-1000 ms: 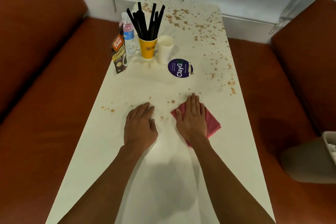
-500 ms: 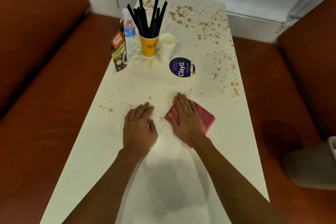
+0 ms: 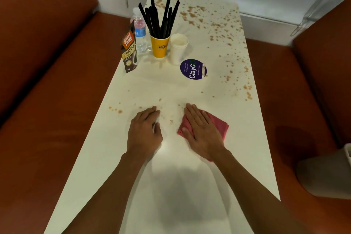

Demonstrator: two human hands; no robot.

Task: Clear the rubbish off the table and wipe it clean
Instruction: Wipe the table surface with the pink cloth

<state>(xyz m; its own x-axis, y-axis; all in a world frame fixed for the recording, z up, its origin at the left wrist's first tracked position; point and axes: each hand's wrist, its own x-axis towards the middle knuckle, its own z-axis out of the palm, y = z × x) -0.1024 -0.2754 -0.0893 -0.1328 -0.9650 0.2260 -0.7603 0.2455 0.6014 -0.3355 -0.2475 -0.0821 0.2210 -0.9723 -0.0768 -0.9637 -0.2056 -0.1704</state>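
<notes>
Pink cloth (image 3: 220, 126) lies folded on the worktop (image 3: 171, 186), centre of frame, slightly right. Right hand (image 3: 203, 131) is flat on top of it, fingers straight and together, palm pressing down, no grasp; cloth edges stick out to the right of the hand and by the thumb. Left hand (image 3: 144, 131) lies palm down on the bare worktop just left of the cloth, fingers relaxed, holding nothing. There is a small gap between the two hands, with a few brown specks (image 3: 171, 121) in it.

More brown crumbs (image 3: 115, 109) sit at the left edge of the worktop, level with the fingertips. Heavy brown spatter (image 3: 218, 24) covers the upper right part and runs down the right edge. The near half of the worktop looks plain white.

Upper centre has a group standing close together:
- coffee pack (image 3: 129, 47), upright at the left edge
- water bottle (image 3: 140, 32) just behind it
- yellow cup (image 3: 160, 47) full of black straws (image 3: 159, 17)
- stack of white cups (image 3: 178, 47) touching or just beside the yellow cup, cannot tell which

Round purple "ClayGo" sticker (image 3: 193, 69) lies flat, just in front of the white cups.

Orange benches run along both sides, left (image 3: 47, 100) and right (image 3: 303, 91). A grey object (image 3: 322, 175) sits at the lower right edge; cannot tell what it is.
</notes>
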